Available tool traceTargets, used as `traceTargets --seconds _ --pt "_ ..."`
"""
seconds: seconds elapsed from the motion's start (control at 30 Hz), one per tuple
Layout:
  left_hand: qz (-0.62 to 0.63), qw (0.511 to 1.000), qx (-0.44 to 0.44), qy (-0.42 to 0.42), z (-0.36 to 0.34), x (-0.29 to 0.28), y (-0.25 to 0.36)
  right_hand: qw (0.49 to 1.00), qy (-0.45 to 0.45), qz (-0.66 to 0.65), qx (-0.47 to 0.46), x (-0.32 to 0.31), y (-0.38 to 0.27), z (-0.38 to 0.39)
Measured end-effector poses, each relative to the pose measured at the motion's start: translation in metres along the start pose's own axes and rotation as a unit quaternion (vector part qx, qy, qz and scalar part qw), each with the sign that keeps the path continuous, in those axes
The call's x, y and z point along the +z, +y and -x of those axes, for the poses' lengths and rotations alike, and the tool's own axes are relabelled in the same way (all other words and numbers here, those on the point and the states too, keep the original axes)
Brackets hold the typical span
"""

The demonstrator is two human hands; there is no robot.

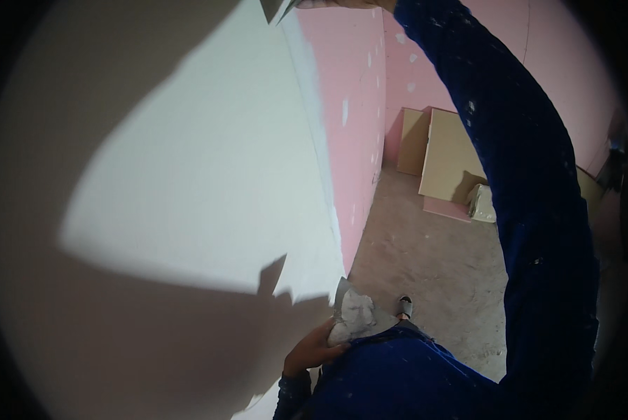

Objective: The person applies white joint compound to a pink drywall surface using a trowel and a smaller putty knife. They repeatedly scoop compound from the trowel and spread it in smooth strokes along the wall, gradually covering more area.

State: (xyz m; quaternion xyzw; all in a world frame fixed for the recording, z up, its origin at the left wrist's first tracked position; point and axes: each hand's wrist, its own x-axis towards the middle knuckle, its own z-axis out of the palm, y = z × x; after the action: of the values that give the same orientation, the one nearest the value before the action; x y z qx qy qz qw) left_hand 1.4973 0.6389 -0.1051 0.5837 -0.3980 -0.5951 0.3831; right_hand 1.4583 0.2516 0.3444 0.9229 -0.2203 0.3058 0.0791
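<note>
Blue-sleeved arm (538, 210) is raised, right hand (343, 3) cropped, its grip unclear, beside a grey metal blade (271, 10); near the white wall (202, 168), a grey plate (382, 321) of white paste (358, 311) is clasped by the left hand (310, 352).

1. A bright patch lights the middle of the white wall (209, 168); the wall's left and lower parts sink into shadow.
2. A dark, angular shadow juts into the patch's lower edge, while the patch's left edge is soft.
3. The floor (433, 252) looks dimmer, and the blue sleeve (541, 210) nearly black in places.
4. Fisheye distortion bows the pink wall (352, 91); black vignetting rounds the corners.
</note>
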Motion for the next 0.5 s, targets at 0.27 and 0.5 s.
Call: traceTargets --seconds 0.27,0.5 --pt "-0.013 0.999 -0.003 0.031 -0.002 0.005 -0.004 0.551 -0.018 -0.815 0.181 0.136 0.086 0.150" --pt "-0.018 0.993 -0.103 0.051 0.009 0.012 0.036 0.295 -0.069 -0.887 0.349 0.329 0.067 0.315"
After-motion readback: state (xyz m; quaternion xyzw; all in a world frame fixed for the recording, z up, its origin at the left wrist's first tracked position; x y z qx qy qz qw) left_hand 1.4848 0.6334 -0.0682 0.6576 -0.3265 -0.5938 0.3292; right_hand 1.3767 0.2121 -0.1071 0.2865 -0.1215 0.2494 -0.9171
